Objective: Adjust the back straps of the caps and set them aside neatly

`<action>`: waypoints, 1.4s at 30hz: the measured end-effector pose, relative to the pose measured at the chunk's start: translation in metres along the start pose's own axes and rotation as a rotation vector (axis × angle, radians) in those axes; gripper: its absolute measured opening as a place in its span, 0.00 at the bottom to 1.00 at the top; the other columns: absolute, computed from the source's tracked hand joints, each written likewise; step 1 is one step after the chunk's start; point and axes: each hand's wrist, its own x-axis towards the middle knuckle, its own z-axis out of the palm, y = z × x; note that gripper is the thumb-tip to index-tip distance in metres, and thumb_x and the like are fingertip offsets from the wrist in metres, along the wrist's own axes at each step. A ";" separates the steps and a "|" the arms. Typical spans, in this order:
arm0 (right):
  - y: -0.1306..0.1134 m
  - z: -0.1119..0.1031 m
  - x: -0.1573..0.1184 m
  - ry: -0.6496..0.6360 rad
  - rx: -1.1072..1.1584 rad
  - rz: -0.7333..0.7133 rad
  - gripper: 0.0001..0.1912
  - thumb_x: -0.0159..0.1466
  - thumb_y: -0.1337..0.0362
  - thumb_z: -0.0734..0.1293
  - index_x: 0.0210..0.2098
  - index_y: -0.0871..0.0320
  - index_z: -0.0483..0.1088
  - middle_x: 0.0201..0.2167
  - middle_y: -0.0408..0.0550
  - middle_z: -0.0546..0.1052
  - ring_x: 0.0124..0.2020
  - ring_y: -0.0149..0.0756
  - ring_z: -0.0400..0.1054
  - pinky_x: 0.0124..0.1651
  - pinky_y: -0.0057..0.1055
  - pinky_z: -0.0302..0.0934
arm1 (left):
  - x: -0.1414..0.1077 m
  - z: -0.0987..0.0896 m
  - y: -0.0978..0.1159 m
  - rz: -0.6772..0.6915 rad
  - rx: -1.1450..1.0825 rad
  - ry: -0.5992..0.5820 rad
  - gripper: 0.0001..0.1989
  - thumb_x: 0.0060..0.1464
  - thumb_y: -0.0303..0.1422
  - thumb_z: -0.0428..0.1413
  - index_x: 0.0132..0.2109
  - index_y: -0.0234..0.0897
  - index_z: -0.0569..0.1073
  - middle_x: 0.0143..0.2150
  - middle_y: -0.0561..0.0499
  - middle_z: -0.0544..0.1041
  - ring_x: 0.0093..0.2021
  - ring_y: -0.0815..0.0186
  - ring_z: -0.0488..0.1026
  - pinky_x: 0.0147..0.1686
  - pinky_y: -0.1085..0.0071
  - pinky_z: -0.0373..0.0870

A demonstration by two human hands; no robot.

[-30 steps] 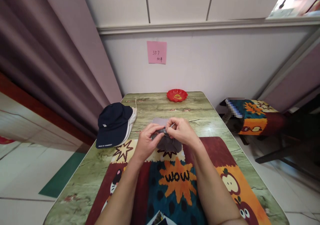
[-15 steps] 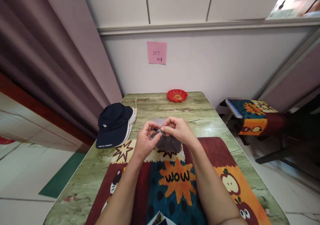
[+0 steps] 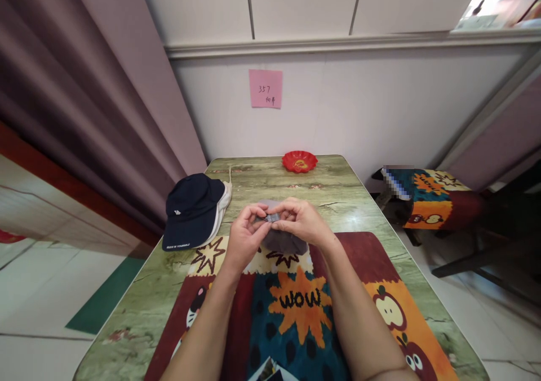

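A grey-brown cap sits on the mat beneath my fingers, much of it hidden by my hands. Above it, a small grey strap stretches between my fingertips; it looks like part of the cap. My left hand pinches the strap's left end between thumb and fingers. From the other side, my right hand grips it with thumb and forefinger. Off to the left lies a navy cap with small white lettering on its brim, stacked on a white cap.
A patterned mat covers the front of the wood-look table. At the back edge stands a red scalloped dish. A pink note is on the wall. To the right is a stool with a patterned cover.
My fingertips have shifted slightly, and the grey strap now shows more plainly, drawn out between them. The grey cap stays in place.
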 end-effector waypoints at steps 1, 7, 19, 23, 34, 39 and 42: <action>-0.001 0.001 0.000 0.012 -0.012 -0.014 0.13 0.56 0.64 0.74 0.42 0.55 0.79 0.32 0.42 0.70 0.26 0.25 0.63 0.28 0.23 0.60 | 0.000 0.000 0.001 0.012 0.006 0.007 0.12 0.50 0.31 0.63 0.38 0.37 0.66 0.52 0.44 0.69 0.54 0.61 0.73 0.46 0.69 0.75; -0.003 0.003 0.001 0.097 -0.091 -0.063 0.11 0.56 0.67 0.72 0.40 0.56 0.79 0.31 0.42 0.70 0.25 0.26 0.64 0.29 0.24 0.62 | -0.001 -0.002 0.011 0.153 0.248 0.251 0.07 0.52 0.33 0.61 0.39 0.37 0.73 0.53 0.44 0.71 0.51 0.60 0.73 0.39 0.71 0.75; -0.010 0.008 -0.001 0.071 -0.258 -0.192 0.12 0.57 0.73 0.68 0.40 0.56 0.77 0.33 0.44 0.73 0.27 0.27 0.67 0.31 0.24 0.65 | -0.002 0.006 0.016 -0.371 -0.192 0.133 0.15 0.44 0.40 0.67 0.31 0.33 0.75 0.21 0.55 0.72 0.18 0.74 0.65 0.17 0.79 0.62; -0.009 0.006 -0.002 0.079 -0.318 -0.201 0.12 0.56 0.73 0.68 0.38 0.56 0.77 0.33 0.44 0.74 0.26 0.27 0.67 0.33 0.26 0.65 | -0.001 0.003 0.017 -0.404 -0.241 0.133 0.14 0.43 0.39 0.67 0.29 0.33 0.73 0.21 0.56 0.71 0.18 0.75 0.65 0.17 0.79 0.62; -0.009 0.002 -0.003 0.038 -0.298 -0.045 0.11 0.56 0.70 0.67 0.39 0.56 0.72 0.32 0.41 0.79 0.21 0.26 0.67 0.28 0.23 0.59 | 0.001 -0.003 0.012 -0.305 -0.096 0.218 0.14 0.45 0.38 0.65 0.32 0.36 0.70 0.19 0.59 0.68 0.15 0.77 0.60 0.14 0.81 0.55; -0.012 0.005 -0.003 0.034 -0.368 -0.124 0.14 0.57 0.69 0.68 0.43 0.53 0.76 0.28 0.38 0.77 0.22 0.26 0.63 0.31 0.24 0.56 | -0.001 -0.004 0.013 -0.366 -0.041 0.048 0.20 0.54 0.46 0.59 0.48 0.38 0.71 0.15 0.61 0.66 0.10 0.76 0.53 0.10 0.81 0.47; -0.011 0.002 -0.002 0.027 -0.399 -0.114 0.16 0.58 0.68 0.69 0.45 0.51 0.77 0.28 0.39 0.77 0.26 0.28 0.65 0.34 0.25 0.56 | -0.001 -0.007 0.011 -0.428 -0.049 -0.076 0.18 0.54 0.47 0.59 0.41 0.36 0.73 0.15 0.59 0.67 0.11 0.76 0.56 0.11 0.81 0.52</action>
